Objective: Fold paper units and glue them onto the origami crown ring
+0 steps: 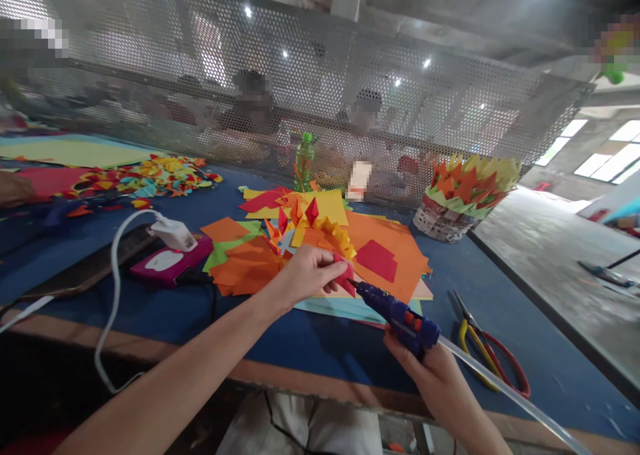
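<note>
Head view: left hand, thumb and fingers pinched together, has small folded red paper piece above orange paper sheets on blue-topped bench. Right hand wraps blue plastic glue gun, dark nozzle at red piece, contact unclear. Red-and-yellow-handled metal tool lies to the right.

Near the centre of the frame, the left hand pinches a folded red paper piece, while at lower right the right hand grips a blue glue gun, its nozzle right at the paper; contact is hard to tell. A clear glue stick juts from its back toward the bottom right corner. Orange sheets lie behind the left hand, scissors at right, a leafy paper-trimmed basket at upper right, and colourful scraps at upper left.
</note>
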